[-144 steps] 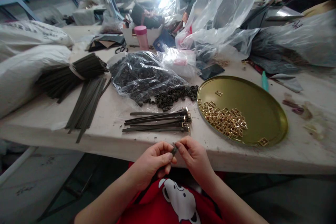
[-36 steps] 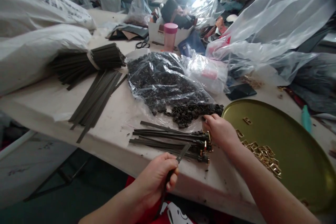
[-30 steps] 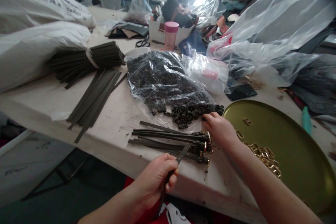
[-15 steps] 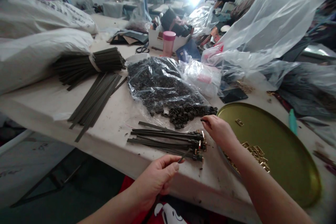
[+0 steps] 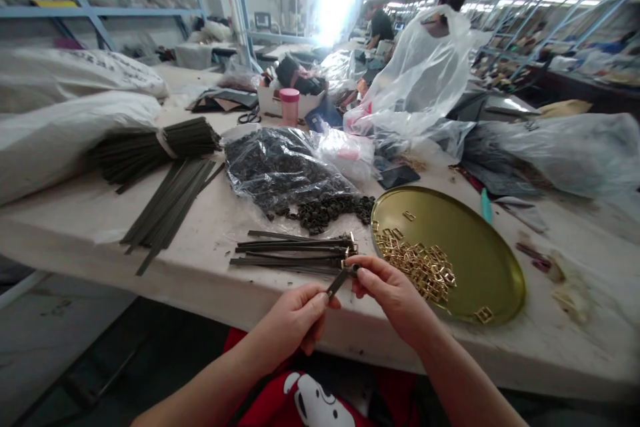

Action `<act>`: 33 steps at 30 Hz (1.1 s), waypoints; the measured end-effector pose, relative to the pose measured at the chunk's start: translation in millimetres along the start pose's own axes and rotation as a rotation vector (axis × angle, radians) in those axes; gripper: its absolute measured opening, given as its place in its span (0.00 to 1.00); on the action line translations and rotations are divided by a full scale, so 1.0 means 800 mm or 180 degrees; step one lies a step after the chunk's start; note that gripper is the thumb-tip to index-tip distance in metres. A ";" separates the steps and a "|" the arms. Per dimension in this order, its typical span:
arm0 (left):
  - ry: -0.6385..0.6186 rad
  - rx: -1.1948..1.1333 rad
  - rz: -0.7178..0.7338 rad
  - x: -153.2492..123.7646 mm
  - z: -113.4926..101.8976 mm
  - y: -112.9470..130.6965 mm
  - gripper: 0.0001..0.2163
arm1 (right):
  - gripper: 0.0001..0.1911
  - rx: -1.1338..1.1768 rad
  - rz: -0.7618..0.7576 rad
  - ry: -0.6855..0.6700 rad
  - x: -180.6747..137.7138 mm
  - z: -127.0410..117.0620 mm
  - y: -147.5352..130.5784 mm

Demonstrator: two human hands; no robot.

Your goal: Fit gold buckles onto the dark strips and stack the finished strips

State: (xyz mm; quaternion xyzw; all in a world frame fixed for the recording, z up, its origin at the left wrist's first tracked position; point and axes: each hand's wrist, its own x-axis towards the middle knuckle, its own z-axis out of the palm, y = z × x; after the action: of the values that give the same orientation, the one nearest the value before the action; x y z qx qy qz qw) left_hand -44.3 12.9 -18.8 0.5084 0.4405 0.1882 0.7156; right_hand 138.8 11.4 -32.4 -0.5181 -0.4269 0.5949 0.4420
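Observation:
My left hand [image 5: 300,313] pinches a narrow dark strap [image 5: 337,284] between thumb and fingers, its end pointing up to the right. At that end, my right hand [image 5: 390,290] is closed on a small dark strap loop [image 5: 354,269]; whether the loop is around the strap or only against it I cannot tell. Just behind both hands lie several dark straps [image 5: 285,249] with gold buckles at their right ends. Farther back, a heap of loose dark loops [image 5: 325,213] spills from a clear plastic bag [image 5: 285,167].
Right of my hands, an olive-gold oval tray [image 5: 485,233] holds many gold buckles [image 5: 420,267]. A tied strap bundle [image 5: 185,139] and loose straps [image 5: 170,207] lie left. Behind are a pink-lidded jar [image 5: 289,107], a dark flat object [image 5: 399,177] and plastic bags [image 5: 420,80].
My right hand has come from the heap of loops leftward and down to the strap end in my left hand. The view has swung right, showing more of the room.

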 end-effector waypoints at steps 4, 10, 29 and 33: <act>0.0037 -0.0069 -0.0064 -0.010 0.004 0.000 0.14 | 0.15 0.0110 -0.0013 0.0069 -0.008 0.008 0.012; 0.0024 0.0077 -0.0141 -0.013 0.006 -0.004 0.14 | 0.15 0.0635 0.0146 -0.0043 -0.012 0.015 0.025; 0.0780 0.0687 0.0685 0.012 -0.006 -0.017 0.06 | 0.02 -0.0536 -0.1168 0.0524 -0.023 0.064 0.049; 0.0992 0.1077 0.0830 0.012 -0.004 -0.020 0.04 | 0.04 -0.0659 -0.1105 0.0482 -0.021 0.060 0.050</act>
State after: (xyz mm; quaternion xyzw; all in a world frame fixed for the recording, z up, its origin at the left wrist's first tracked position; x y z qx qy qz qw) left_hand -44.9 15.2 -37.3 0.6381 0.5014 0.2785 0.5137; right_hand 89.2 -17.3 -62.1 -0.5227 -0.5342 0.4221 0.5131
